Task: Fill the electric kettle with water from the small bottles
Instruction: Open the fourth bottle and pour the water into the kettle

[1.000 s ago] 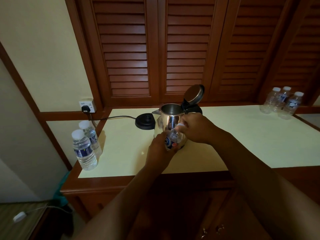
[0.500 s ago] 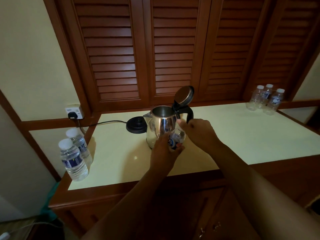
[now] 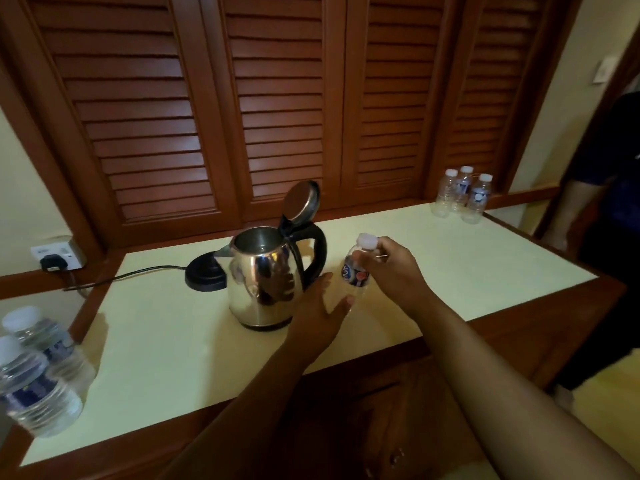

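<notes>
A steel electric kettle (image 3: 263,275) stands on the cream counter (image 3: 166,341) with its lid (image 3: 302,201) flipped up. Just right of it, my right hand (image 3: 391,271) grips a small capped water bottle (image 3: 356,270) by its upper body; the white cap (image 3: 367,241) is on. My left hand (image 3: 320,306) sits below and left of the bottle with fingers straight, its fingertips close to the bottle's base. Two full bottles (image 3: 34,372) stand at the counter's left end. Three bottles (image 3: 462,194) that look empty stand at the far right.
The kettle's black base (image 3: 205,277) lies behind the kettle on the left, its cord running to a wall socket (image 3: 57,257). Louvred wooden doors rise behind the counter. Another person (image 3: 609,237) stands at the right edge.
The bottle has moved from in front of the kettle to its right side. My left hand let go of it and opened; my right hand now holds it alone.
</notes>
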`<action>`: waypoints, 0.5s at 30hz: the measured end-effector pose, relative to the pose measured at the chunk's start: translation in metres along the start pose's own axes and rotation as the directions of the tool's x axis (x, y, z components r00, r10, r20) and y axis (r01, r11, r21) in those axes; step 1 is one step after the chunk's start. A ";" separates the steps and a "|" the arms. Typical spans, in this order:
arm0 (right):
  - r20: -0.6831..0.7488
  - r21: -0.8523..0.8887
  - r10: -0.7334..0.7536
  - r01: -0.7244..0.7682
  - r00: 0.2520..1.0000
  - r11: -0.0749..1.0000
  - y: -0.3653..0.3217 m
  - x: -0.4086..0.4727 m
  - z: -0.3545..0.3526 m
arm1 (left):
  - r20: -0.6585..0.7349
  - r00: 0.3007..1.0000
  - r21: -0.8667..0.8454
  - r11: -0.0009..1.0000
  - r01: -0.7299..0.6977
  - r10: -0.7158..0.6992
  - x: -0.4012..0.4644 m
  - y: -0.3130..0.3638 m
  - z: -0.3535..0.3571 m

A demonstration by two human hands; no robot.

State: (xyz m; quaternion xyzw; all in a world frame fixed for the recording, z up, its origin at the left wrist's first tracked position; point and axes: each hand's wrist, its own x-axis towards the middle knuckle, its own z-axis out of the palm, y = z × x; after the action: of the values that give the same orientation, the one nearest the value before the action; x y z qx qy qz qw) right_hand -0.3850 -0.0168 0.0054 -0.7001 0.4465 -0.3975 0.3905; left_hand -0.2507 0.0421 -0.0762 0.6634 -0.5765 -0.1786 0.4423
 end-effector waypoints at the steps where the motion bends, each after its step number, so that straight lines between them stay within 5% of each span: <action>1: -0.018 -0.007 0.002 -0.002 1.000 1.000 0.004 0.008 -0.011 | 0.005 1.000 0.042 0.999 0.014 -0.014 0.008 0.001 0.008; 11: -0.155 -0.140 -0.014 -0.008 0.988 0.990 0.095 0.146 -0.135 | 0.116 0.993 0.220 0.975 -0.034 0.008 0.159 0.039 0.150; 15: -0.156 -0.150 -0.012 -0.012 0.988 0.989 0.134 0.211 -0.189 | 0.172 0.985 0.433 0.898 -0.070 -0.006 0.226 0.051 0.210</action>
State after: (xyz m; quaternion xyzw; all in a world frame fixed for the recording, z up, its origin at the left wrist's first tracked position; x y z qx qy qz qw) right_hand -0.5383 -0.2900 0.0001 -0.6941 0.5043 -0.4165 0.3006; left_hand -0.3771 -0.2433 -0.0880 0.7186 -0.6482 -0.0927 0.2342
